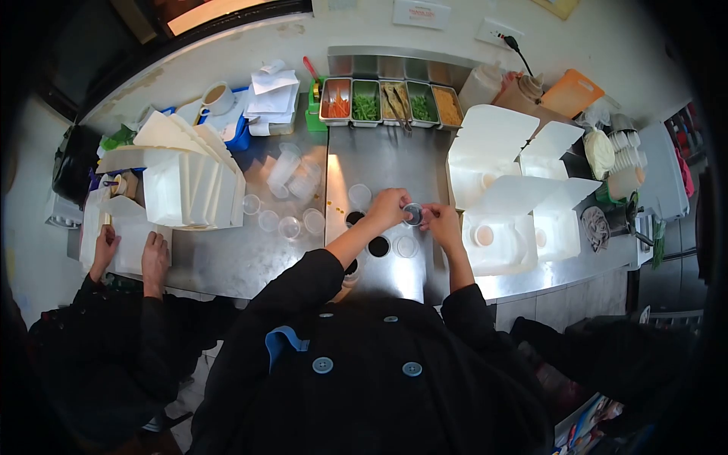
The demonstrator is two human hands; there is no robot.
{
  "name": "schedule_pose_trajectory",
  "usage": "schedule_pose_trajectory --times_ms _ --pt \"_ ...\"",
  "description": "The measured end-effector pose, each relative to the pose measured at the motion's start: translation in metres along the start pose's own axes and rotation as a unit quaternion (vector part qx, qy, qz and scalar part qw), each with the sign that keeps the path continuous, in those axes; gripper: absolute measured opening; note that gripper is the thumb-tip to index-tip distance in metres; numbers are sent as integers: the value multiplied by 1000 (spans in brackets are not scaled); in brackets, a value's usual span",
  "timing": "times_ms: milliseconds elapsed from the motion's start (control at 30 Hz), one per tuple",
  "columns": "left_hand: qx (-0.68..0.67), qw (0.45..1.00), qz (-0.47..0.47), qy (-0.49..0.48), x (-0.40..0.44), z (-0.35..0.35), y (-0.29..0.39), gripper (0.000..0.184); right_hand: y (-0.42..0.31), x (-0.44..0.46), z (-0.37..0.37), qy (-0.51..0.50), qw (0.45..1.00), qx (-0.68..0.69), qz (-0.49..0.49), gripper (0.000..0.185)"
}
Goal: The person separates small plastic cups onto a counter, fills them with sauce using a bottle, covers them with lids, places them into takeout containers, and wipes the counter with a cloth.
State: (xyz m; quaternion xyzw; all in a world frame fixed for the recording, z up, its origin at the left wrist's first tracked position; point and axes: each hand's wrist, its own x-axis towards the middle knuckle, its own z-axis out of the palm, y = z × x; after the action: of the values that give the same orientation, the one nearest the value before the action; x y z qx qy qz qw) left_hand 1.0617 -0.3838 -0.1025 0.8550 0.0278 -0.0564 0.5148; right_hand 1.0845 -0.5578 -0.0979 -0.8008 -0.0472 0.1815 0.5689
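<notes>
Over the steel counter, my left hand (390, 208) and my right hand (442, 225) meet at a small clear sauce cup (412, 214) with dark contents. Fingers of both hands are closed around its rim from opposite sides; whether a lid is on it I cannot tell. Below my hands stands another sauce cup (378, 246) with dark liquid, and beside it lies a clear round lid (406, 246). A further dark-filled cup (354, 218) is partly covered by my left forearm. Another clear round piece (360, 197) lies beyond my left wrist.
Open white takeaway boxes (500, 262) with small cups inside stand at right. Metal trays of toppings (366, 102) line the back. Clear cups (290, 227) and a bag of clear containers (294, 174) are at left, where a co-worker's hands (155, 262) touch white cardboard.
</notes>
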Motion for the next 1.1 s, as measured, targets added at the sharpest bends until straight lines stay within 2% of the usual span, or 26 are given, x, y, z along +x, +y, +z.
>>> schedule_pose_trajectory --times_ms 200,300,400,500,600,700,800,900,1000,1100 --pt "-65 997 -32 -1 8 9 -15 28 -2 5 6 37 999 2 33 14" --pt "-102 991 -78 -20 3 1 0 24 -7 6 8 36 999 23 34 11" --pt "-103 993 -60 -19 4 3 -4 19 -3 11 9 23 997 49 46 10" --pt "44 995 54 77 10 17 -18 15 1 10 13 43 998 50 9 10" --pt "-140 986 -88 30 5 8 -4 12 -1 3 18 70 997 16 -35 9" --pt "-114 988 -96 30 6 6 1 11 0 3 19 80 995 5 -56 9" --pt "-97 990 -85 64 10 9 -9 16 -4 0 19 84 995 52 -18 8" --pt "64 995 55 52 8 12 -13 26 2 3 20 78 995 26 -47 8" --pt "-57 992 -102 50 -21 0 43 42 -11 -10 17 85 992 60 -67 10" --pt "67 997 -21 26 -11 7 31 56 -57 -45 0 44 997 33 -53 18"
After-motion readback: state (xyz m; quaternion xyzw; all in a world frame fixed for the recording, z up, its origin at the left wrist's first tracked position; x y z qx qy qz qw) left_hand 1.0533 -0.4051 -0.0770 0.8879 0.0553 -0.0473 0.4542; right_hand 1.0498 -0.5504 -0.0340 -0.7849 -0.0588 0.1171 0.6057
